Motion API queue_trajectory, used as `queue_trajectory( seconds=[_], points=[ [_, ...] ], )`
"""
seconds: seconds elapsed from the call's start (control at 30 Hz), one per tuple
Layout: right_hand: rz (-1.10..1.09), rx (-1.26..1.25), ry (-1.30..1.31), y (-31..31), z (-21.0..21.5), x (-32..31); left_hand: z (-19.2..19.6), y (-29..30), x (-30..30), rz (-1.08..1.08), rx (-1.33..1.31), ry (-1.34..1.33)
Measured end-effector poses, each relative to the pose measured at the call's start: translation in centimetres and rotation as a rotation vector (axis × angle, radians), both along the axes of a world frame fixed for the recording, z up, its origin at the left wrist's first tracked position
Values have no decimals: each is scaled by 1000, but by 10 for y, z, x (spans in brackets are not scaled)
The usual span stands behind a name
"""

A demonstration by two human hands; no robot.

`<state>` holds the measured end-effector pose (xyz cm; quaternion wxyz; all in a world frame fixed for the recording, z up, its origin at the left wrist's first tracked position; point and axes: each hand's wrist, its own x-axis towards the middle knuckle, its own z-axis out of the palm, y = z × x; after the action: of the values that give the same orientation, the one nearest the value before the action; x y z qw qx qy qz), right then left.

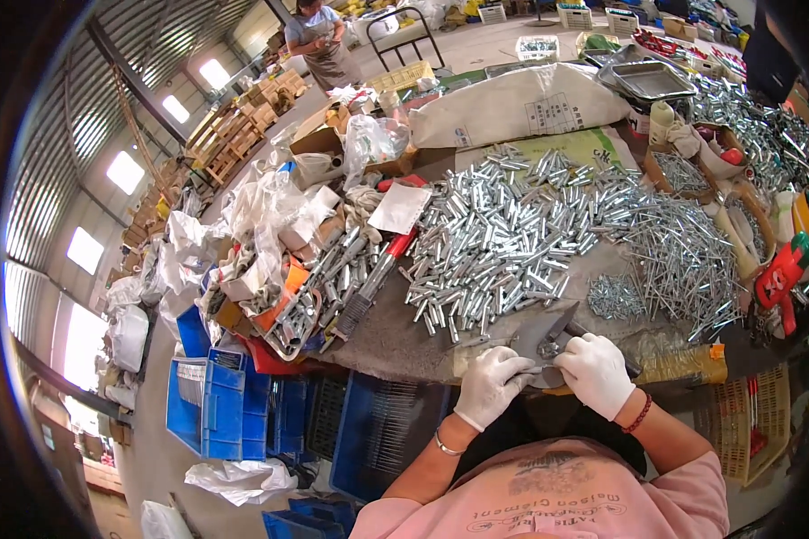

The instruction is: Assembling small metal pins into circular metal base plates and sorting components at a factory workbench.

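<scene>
Both my hands wear white gloves and meet at the table's near edge. A dark grey metal piece with a broad, pointed, blade-like shape lies between and just beyond them. My left hand is closed, its fingertips pinched at the near end of this piece. Curled fingers of my right hand grip the same end from the other side. Beside the right hand a dark rod-like part sticks out; whether it belongs to the piece I cannot tell. Beyond lies a big heap of silvery metal tubes.
Long thin pins and a small pile of short fasteners lie right of the tubes. Red-handled tools crowd the left side. A red and green tool sits at right. Blue crates stand below left. A person stands far back.
</scene>
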<state>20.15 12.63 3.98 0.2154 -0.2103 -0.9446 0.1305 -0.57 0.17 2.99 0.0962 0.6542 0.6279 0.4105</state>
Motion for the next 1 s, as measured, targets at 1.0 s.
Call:
queue_trajectory(
  seconds=[1.0],
  points=[
    [-77, -64, 68, -7, -19, 9, -12, 5, 0, -44, -53, -37]
  ],
)
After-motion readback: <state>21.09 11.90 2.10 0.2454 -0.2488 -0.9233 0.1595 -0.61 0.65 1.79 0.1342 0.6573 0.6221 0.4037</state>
